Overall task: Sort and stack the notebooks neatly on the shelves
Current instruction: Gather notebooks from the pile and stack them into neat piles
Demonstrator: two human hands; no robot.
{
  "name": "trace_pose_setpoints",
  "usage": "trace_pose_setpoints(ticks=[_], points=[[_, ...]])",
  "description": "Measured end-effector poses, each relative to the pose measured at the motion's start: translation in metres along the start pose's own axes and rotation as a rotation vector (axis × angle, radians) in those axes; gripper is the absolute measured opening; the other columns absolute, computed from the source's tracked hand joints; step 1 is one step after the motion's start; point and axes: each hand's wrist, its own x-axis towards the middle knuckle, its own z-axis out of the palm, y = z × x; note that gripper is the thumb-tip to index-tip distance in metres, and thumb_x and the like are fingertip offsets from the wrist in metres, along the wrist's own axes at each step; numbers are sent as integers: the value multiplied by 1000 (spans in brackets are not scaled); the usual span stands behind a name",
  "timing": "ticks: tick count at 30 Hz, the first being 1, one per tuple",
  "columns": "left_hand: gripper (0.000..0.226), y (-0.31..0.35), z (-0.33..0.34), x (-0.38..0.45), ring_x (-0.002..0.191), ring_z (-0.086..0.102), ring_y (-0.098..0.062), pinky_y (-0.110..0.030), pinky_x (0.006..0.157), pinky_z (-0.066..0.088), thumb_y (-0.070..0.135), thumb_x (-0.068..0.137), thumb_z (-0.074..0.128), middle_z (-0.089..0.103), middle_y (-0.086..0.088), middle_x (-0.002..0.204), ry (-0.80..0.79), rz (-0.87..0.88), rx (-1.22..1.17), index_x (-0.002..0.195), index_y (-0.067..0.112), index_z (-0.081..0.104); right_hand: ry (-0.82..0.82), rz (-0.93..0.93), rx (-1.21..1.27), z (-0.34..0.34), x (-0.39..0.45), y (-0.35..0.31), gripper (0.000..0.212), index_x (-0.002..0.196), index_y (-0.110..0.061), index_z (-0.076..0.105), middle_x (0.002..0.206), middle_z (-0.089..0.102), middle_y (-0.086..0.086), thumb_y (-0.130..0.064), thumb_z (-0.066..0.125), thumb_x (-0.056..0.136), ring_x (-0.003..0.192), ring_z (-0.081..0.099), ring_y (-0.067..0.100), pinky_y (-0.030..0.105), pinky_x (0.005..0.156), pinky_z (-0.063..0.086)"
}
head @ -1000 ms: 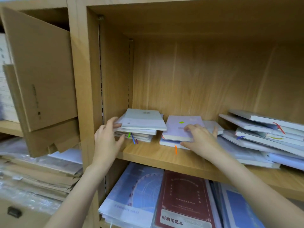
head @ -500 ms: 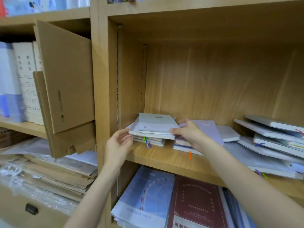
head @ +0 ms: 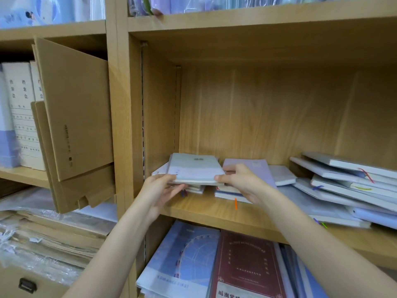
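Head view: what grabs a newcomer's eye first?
Both hands, left hand and right hand, grip a pale notebook at the left end of the wooden shelf. To the right sprawls a slumped pile of notebooks. Below, a dark red book stands out.

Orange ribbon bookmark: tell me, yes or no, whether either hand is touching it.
No. The orange ribbon bookmark hangs free over the shelf edge, below the right hand; the left hand is farther left.

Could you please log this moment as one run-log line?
left hand: grips pale notebook | right hand: grips same | place: left stack, middle shelf
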Motion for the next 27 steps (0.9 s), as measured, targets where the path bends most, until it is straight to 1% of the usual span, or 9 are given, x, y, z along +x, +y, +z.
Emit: trace_pose_setpoints(ticks=[2,6,10,12,14,16,18,21,27], points=[[30,-1,0,-4,95,66,-31,-26,71,58,-3,89,53,62,-27,109,-6,10,-41,119,-7,49,84,-44,-167,-22,-4,6,40,126,-1,52,126,57,14,-12,61,89,117,53,22,30,101,40],[24,0,11,-12,94,66,-25,-23,67,58,-2,89,54,65,-21,106,-63,43,-119,112,-3,55,302,-53,-760,-91,-7,13,34,122,-2,59,127,58,16,-6,50,90,119,52,28,29,93,39],[11,-11,46,-15,82,70,-22,-23,69,58,-2,90,53,70,-18,92,-130,12,-128,100,-4,57,93,159,-1147,-121,0,11,36,123,-2,52,123,57,15,-18,53,90,104,57,28,31,81,46],[14,-27,61,-13,77,70,-22,-22,67,58,-4,91,50,67,-21,95,-134,-10,-90,104,-7,54,-65,205,-1288,-119,11,17,50,129,-8,45,127,54,9,-31,60,87,111,54,27,31,85,43],[10,-39,68,-9,68,69,-21,-21,64,57,-6,91,48,68,-20,84,-106,-18,-79,99,-8,54,-140,191,-1332,-119,21,24,52,130,-11,44,128,54,8,-37,60,87,114,52,26,30,85,40],[9,-43,68,-7,69,68,-23,-19,61,57,-6,91,47,68,-17,73,-79,-12,-82,89,-7,56,-107,110,-1367,-124,24,29,46,125,-10,51,125,56,11,-37,59,88,112,53,27,30,83,39],[9,-41,64,-5,77,66,-26,-20,60,57,-7,91,48,68,-19,77,-55,5,-101,87,-6,56,-77,18,-1470,-126,20,28,38,119,-6,55,124,56,14,-29,59,89,111,54,29,29,84,40],[9,-38,62,-4,67,70,-25,-21,55,56,-8,90,48,68,-19,69,-24,13,-137,84,-6,54,-71,-94,-1671,-120,12,28,28,118,-5,55,124,56,14,-10,52,91,113,56,30,33,92,42],[2,-28,59,1,58,70,-23,-19,52,55,-5,90,50,68,-20,65,12,-15,-206,91,-5,52,245,-387,-1876,-135,2,-16,28,115,-11,56,119,58,5,-3,39,95,108,60,28,34,75,44]])
